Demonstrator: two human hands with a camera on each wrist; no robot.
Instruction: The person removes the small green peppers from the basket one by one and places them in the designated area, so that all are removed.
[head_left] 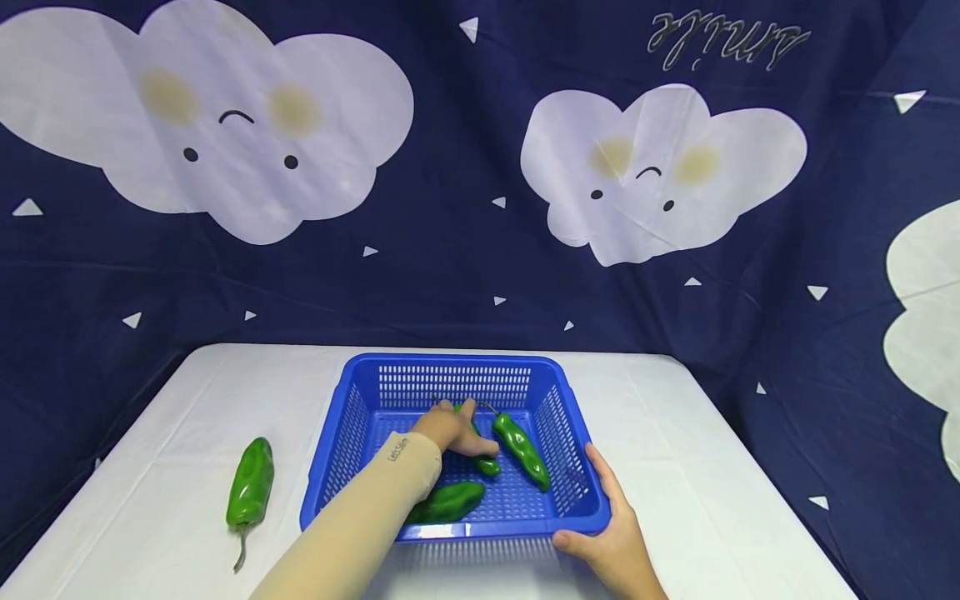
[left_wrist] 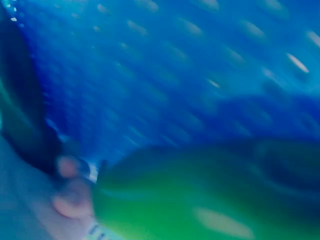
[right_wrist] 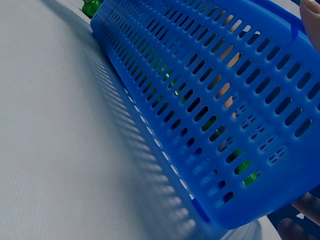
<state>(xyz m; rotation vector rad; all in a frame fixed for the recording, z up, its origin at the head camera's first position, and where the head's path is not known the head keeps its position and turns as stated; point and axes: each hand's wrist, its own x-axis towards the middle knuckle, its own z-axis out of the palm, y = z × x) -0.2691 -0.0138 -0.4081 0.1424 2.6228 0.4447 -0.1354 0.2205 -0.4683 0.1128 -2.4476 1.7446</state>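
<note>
A blue plastic basket (head_left: 502, 530) with slotted walls stands on the white table. Inside it, my left hand (head_left: 455, 429), its forearm in a beige sleeve, grips a long green pepper (head_left: 487, 465) that is partly hidden beneath the hand. To the right of that hand lies another green pepper (head_left: 521, 450) with a thin stem. A third green pepper (head_left: 450, 502) rests near the basket's front wall and looms large and blurred in the left wrist view. My right hand (head_left: 611, 533) holds the basket's near right corner, thumb at the front rim and fingers along the side.
On the table left of the basket lies a separate green pepper (head_left: 251, 483), its stem toward me. The white-covered table (head_left: 712, 467) ends at a dark blue curtain (head_left: 450, 275) printed with clouds and small triangles.
</note>
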